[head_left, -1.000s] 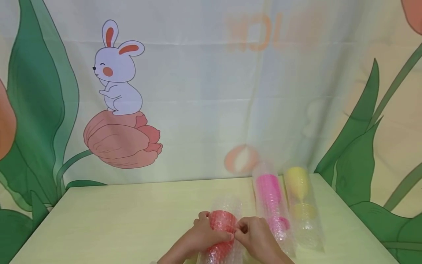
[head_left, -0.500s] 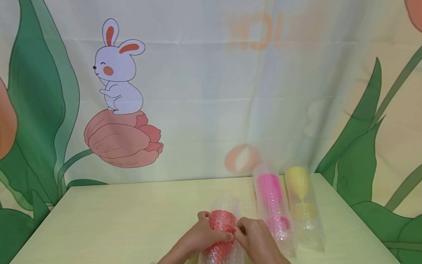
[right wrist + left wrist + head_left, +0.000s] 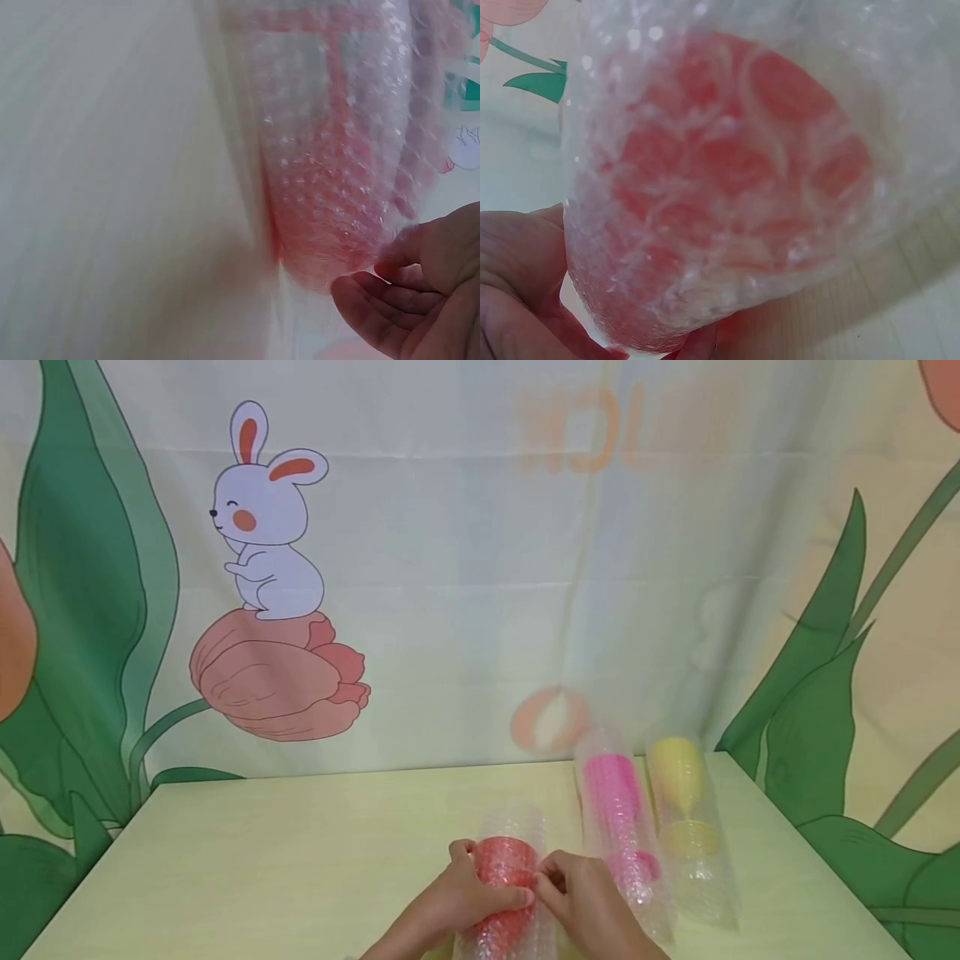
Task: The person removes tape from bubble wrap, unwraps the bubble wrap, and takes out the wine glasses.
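Hardly moved since before, left hand (image 3: 468,897) and right hand (image 3: 581,897) gripping bubble-wrapped red cup (image 3: 504,868), fingertips partly hidden

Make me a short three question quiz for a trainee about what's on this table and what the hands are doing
1. True or false: both hands are on the red bubble-wrapped item.
2. Which wrapped item lies nearest the table's right edge? A) pink B) yellow C) red
3. Fill in: the picture on the backdrop shows a ____ sitting on a flower.

Key
1. True. The left hand grips it from its side, and the right hand pinches the wrap at its top.
2. B, the yellow wrapped item; the pink wrapped item lies between it and the red one.
3. Rabbit.
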{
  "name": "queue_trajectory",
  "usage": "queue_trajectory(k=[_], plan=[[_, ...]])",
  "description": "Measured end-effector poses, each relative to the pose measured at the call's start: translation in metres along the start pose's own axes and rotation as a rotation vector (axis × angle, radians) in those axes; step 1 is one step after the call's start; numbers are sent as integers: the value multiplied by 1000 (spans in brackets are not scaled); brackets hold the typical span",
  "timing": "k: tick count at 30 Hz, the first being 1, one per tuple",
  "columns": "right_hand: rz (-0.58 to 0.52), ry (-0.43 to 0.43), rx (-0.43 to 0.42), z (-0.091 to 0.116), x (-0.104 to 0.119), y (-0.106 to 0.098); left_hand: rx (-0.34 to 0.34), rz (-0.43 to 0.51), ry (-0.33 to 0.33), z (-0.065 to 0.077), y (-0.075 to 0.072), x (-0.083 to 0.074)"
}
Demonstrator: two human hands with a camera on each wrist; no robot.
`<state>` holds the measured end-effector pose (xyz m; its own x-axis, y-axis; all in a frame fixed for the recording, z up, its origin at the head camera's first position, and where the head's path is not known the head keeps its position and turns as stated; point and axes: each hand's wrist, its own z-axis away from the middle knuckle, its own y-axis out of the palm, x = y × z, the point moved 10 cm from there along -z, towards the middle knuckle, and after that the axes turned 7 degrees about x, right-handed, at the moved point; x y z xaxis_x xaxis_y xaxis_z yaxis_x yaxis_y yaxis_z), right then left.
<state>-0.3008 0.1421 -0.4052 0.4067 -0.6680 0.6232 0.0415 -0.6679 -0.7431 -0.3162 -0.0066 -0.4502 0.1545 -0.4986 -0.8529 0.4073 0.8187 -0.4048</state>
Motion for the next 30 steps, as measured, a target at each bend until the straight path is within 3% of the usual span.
queue_trajectory(k=[6,9,17,24,30], plan=[[331,-228,-124,9,27,-4,-9,28,33,0,1,-1],[395,-305,-157,12,33,-4,-12,19,41,0,2,-3],[258,-174,-94,4,22,-6,30,4,-41,1,-1,2],[61,-34,-91,1,0,-5,36,37,13,-2,0,-2],[169,-81,-129,6,10,-5,25,32,-7,-2,-1,-1]])
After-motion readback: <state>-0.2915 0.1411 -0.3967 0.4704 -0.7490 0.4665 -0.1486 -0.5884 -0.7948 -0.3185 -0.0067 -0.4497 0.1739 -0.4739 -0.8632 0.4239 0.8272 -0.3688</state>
